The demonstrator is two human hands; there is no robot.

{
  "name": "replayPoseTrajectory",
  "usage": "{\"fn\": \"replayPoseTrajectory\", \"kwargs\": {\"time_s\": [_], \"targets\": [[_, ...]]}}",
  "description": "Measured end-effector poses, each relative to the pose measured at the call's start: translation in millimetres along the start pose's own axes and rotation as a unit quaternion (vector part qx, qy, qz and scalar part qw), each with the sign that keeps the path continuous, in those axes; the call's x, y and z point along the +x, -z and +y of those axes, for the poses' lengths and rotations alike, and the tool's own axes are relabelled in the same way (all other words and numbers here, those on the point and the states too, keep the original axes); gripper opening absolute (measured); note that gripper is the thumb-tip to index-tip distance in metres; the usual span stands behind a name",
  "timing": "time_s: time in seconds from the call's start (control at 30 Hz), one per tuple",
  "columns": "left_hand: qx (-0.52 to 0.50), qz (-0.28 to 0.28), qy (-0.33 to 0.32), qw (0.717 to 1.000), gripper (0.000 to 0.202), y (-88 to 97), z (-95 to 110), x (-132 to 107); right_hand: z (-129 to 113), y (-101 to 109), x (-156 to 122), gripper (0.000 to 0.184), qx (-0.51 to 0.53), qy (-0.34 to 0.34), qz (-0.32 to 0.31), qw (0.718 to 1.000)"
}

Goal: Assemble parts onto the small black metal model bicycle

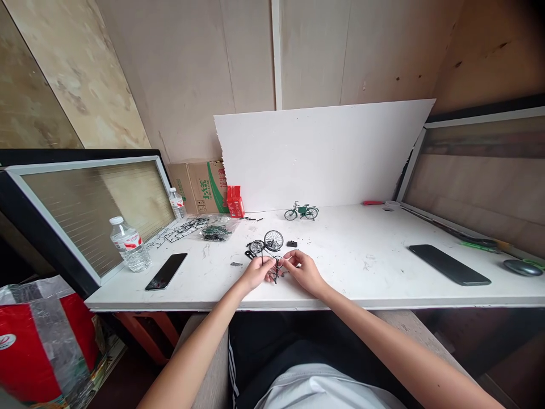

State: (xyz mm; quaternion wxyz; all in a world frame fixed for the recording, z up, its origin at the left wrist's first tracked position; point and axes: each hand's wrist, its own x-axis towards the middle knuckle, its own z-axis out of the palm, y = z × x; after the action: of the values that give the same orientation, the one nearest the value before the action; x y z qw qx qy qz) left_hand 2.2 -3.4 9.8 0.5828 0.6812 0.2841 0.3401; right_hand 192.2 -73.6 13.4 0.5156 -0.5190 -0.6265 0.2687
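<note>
My left hand (258, 271) is closed on a black model bicycle part (276, 275), a thin spindly piece, just above the table's front. My right hand (304, 270) reaches the same part from the other side, thumb and fingertips pinched together at it; anything small between them is too tiny to make out. Right behind the hands are a black spoked wheel (273, 240) and a smaller-looking wheel (256, 247); whether they join the held part is unclear. A small black block (292, 243) lies beside them. Farther back stands an assembled green model bicycle (301, 211).
To the left are a clear bag of green parts (217, 232), black sprues (185, 228), a phone (166, 271) and a water bottle (130, 245). A red box (235, 201) stands behind. On the right lie a dark flat slab (449, 264) and a mouse (523, 267).
</note>
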Motion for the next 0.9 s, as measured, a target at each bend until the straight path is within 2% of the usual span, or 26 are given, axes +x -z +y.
{"fn": "replayPoseTrajectory", "kwargs": {"time_s": [0.1,0.23,0.3,0.57,0.9], "targets": [[0.002,0.010,-0.001,1.000,0.057,0.2,0,0,0,0,-1,0.050,-0.014,-0.005,0.009,1.000],[-0.001,0.019,-0.005,1.000,0.054,1.1,-2,0,-1,-1,-5,0.055,-0.039,0.011,-0.097,0.995],[-0.008,0.016,-0.006,1.000,0.053,1.6,-3,1,-2,-1,-6,0.054,-0.038,0.009,-0.118,0.992],[0.003,0.002,-0.013,1.000,0.058,1.4,-6,2,-12,3,-6,0.053,0.012,0.004,-0.144,0.989],[-0.024,0.091,-0.027,0.995,0.054,-14.3,-4,2,-11,2,-5,0.057,0.012,0.005,-0.147,0.989]]}}
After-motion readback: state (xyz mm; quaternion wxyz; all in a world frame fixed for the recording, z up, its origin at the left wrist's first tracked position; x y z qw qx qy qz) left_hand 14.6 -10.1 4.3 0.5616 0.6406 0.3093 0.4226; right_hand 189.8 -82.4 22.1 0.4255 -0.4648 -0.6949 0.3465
